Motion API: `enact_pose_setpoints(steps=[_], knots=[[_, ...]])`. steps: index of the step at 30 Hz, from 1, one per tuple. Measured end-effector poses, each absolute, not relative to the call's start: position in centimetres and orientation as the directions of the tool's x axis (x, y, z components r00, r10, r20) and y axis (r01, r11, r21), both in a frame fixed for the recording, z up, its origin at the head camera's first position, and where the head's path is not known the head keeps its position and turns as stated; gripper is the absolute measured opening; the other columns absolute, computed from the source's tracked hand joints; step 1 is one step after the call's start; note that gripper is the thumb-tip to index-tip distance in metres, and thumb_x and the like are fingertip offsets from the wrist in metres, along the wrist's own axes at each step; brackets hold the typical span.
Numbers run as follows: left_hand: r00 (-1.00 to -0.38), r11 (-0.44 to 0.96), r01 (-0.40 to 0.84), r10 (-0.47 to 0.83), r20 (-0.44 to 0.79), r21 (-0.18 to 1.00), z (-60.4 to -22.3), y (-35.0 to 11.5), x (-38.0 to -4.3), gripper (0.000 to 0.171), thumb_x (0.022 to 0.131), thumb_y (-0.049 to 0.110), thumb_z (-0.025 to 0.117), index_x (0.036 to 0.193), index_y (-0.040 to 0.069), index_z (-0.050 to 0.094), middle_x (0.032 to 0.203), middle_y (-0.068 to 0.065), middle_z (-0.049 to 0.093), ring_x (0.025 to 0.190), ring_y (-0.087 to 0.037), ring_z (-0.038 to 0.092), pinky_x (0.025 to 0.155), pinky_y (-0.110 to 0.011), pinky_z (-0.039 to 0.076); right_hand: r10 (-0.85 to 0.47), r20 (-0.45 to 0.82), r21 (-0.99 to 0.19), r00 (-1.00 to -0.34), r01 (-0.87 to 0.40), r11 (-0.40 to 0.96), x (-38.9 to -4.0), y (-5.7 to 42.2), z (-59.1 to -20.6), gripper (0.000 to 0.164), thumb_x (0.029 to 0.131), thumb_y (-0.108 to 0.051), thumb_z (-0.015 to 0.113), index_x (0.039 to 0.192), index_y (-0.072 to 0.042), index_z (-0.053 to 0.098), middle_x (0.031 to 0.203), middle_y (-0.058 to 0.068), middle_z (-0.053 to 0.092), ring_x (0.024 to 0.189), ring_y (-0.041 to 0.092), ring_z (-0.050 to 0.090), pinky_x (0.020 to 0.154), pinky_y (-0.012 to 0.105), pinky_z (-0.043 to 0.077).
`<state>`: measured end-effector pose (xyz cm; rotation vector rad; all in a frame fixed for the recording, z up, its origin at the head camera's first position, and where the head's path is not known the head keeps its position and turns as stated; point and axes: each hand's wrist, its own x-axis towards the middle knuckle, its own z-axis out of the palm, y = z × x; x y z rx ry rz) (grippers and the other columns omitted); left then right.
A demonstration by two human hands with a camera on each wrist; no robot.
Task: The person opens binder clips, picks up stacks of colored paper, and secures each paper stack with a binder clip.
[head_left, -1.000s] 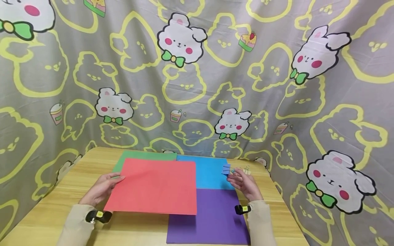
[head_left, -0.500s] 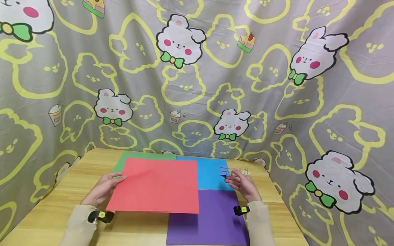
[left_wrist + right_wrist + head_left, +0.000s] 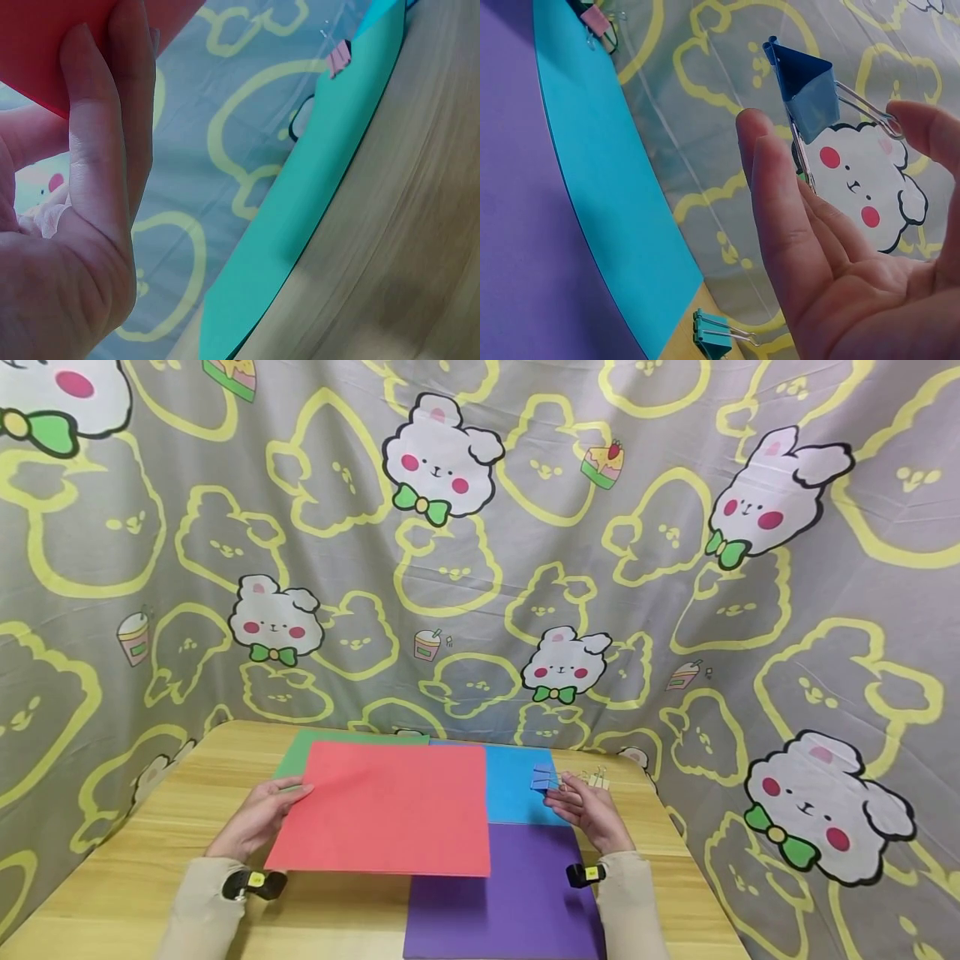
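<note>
head: red sheet [image 3: 386,810] hides green sheet [image 3: 352,739] at 5 o'clock, blue sheet [image 3: 517,785] at 9, purple sheet [image 3: 521,893] at 11 | left wrist: red sheet cut at 11, left hand [image 3: 97,210] at 8 | right wrist: right hand [image 3: 847,277] cut at 4

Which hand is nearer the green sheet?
Left. The left hand grips the red sheet near the left end of the green sheet; the right hand, pinching a blue clip, is farther off, near the blue sheet.

Grey curtain [image 3: 360,552] wrapping round behind, softly creased; white rabbits [image 3: 442,456] in green bows [image 3: 436,511] all over it, drink cups [image 3: 427,645] and cake slices [image 3: 602,466] dotted between; and below, a wood-grain tabletop [image 3: 123,877], far corners rounded!
</note>
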<state>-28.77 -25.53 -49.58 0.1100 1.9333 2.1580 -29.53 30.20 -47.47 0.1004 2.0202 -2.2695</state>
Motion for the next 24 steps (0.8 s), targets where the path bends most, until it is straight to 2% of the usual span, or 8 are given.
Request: enact_pose_setpoints(steps=[5, 12, 24], knots=[[-0.972, -0.110, -0.123, 0.213, -0.097, 0.986, -49.59, -25.20, -28.81, 0.072, 0.109, 0.019, 0.053, 0.158, -0.013, 0.010, 0.082, 0.012, 0.074, 0.072, -0.002, 0.070, 0.067, -0.022, 0.061, -0.061, -0.113, -0.984, -0.992, 0.120, -0.134, -29.60, 30.01, -47.51, 0.041, 0.102, -0.033, 0.067, 0.119, 0.004, 0.060, 0.105, 0.012, 0.080, 0.097, 0.022, 0.079, 0.097, 0.040, 0.060], [-0.969, -0.124, -0.138, 0.222, -0.108, 0.983, -49.84, -25.16, -29.02, 0.073, 0.109, 0.019, 0.052, 0.159, -0.011, 0.009, 0.081, 0.012, 0.074, 0.070, -0.001, 0.070, 0.064, -0.021, 0.061, -0.086, -0.101, -0.984, -0.991, 0.112, -0.140, -29.47, 29.79, -47.51, 0.024, 0.103, -0.030, 0.066, 0.110, -0.007, 0.064, 0.105, 0.012, 0.079, 0.097, 0.022, 0.079, 0.092, 0.035, 0.062], [-0.967, -0.131, -0.144, 0.228, -0.111, 0.981, -49.92, -25.08, -29.07, 0.072, 0.109, 0.019, 0.052, 0.159, -0.011, 0.009, 0.081, 0.011, 0.074, 0.071, -0.001, 0.071, 0.065, -0.022, 0.061, -0.129, -0.115, -0.978, -0.985, 0.135, -0.161, -29.49, 29.23, -47.53, 0.024, 0.105, -0.027, 0.063, 0.100, -0.004, 0.066, 0.100, 0.011, 0.080, 0.096, 0.023, 0.079, 0.091, 0.033, 0.062]])
